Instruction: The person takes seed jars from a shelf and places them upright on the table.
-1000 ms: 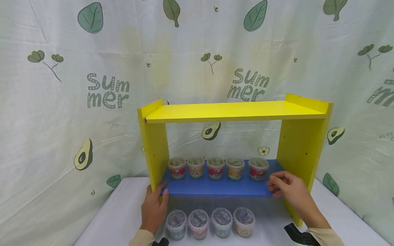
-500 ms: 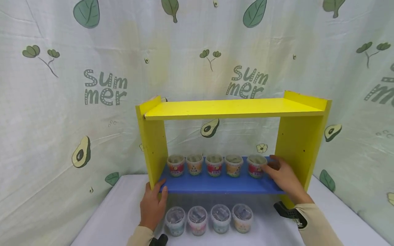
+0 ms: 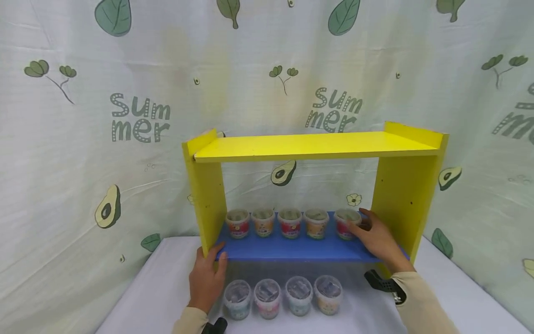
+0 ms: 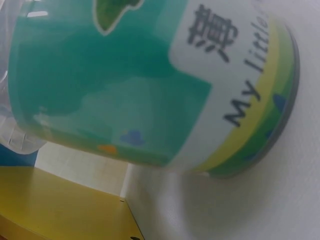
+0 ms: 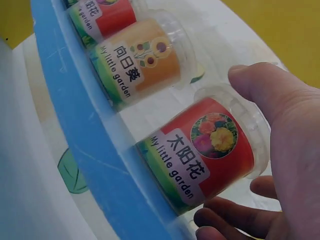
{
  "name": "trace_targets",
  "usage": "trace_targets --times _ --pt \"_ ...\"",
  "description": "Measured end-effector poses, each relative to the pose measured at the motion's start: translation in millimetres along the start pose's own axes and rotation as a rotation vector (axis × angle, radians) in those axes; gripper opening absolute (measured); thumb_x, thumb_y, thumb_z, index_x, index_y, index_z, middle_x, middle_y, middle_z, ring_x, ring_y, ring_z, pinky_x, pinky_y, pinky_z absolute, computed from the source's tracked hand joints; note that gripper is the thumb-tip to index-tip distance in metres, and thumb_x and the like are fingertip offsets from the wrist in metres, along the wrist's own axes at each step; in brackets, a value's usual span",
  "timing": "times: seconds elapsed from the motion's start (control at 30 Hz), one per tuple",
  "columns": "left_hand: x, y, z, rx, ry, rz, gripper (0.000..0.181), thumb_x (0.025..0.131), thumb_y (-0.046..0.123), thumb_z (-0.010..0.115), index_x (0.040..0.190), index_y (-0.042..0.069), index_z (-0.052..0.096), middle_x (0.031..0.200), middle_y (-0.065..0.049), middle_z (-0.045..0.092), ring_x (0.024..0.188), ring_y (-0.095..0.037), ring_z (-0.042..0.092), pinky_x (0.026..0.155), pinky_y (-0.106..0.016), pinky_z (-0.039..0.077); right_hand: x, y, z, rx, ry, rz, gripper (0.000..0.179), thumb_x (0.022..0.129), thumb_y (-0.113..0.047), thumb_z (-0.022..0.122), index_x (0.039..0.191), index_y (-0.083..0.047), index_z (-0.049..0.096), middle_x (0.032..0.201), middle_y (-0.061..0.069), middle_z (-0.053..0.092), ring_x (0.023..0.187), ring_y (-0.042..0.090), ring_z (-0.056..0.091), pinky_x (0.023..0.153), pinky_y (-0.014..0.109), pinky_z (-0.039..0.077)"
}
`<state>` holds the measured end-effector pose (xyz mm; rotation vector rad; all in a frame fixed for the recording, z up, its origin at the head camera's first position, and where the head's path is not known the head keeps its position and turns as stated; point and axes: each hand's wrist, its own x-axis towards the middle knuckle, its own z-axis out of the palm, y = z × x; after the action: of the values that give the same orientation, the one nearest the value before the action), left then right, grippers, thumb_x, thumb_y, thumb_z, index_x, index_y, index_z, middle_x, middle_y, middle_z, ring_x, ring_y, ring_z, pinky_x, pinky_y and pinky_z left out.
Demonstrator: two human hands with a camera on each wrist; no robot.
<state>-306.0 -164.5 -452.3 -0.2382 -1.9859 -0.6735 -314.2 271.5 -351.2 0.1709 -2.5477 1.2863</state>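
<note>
My left hand (image 3: 205, 279) grips the lower left corner of a yellow and blue shelf unit (image 3: 308, 157), its fingers at the side panel and thumb at the board's front edge. In the right wrist view, my right hand (image 5: 305, 125) is around a red-labelled seedling cup (image 5: 215, 140) with a flower picture, thumb at the rim and fingers curled beside it. This cup stands upright at the right end of a row of several cups on the blue board (image 3: 292, 252). Left of it is an orange-labelled cup (image 5: 145, 65). The left wrist view shows a green-labelled cup (image 4: 115, 80) close up.
In front, below the blue board, a row of several plastic cups (image 3: 268, 299) with packets visible at their tops stands on the white table (image 3: 143, 292). The yellow right side panel (image 3: 398, 204) rises close beside my right hand. A printed cloth (image 3: 137, 204) hangs behind.
My right hand has moved up and left from the front right of the blue board to the red-labelled cup. The left hand keeps its grip on the shelf corner.
</note>
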Motion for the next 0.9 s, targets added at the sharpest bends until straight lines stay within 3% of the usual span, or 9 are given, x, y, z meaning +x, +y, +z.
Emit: trace_targets --times 0.2,0.63,0.9 --pt "-1.2 -0.6 -2.8 0.006 -0.026 -0.016 0.030 0.090 0.029 0.058 0.117 0.019 0.063 0.111 -0.017 0.051 0.087 -0.033 0.061 0.063 -0.052 0.048 0.9 -3.8 4.1 -0.023 -0.027 0.012 0.095 0.084 -0.063 0.050 0.149 -0.007 0.009 0.136 0.030 0.036 0.122 0.043 0.039 0.093 0.056 0.035" --pt "0.3 2.5 -2.3 0.020 -0.047 -0.028 0.031 0.090 0.032 0.057 0.119 0.020 0.062 0.112 -0.016 0.051 0.090 -0.032 0.060 0.068 -0.051 0.049 -3.7 -0.8 5.2 -0.088 -0.015 -0.038 0.082 0.088 -0.062 0.042 0.150 -0.016 0.011 0.139 0.032 0.031 0.121 0.047 0.039 0.092 0.060 0.033" --pt "-0.4 2.2 -2.0 0.029 -0.051 -0.040 0.032 0.091 0.033 0.056 0.119 0.020 0.062 0.113 -0.017 0.050 0.090 -0.032 0.060 0.069 -0.051 0.049 -2.6 0.1 5.4 -0.096 0.000 -0.037 0.083 0.086 -0.065 0.043 0.149 -0.019 0.015 0.137 0.029 0.036 0.121 0.043 0.040 0.091 0.060 0.033"
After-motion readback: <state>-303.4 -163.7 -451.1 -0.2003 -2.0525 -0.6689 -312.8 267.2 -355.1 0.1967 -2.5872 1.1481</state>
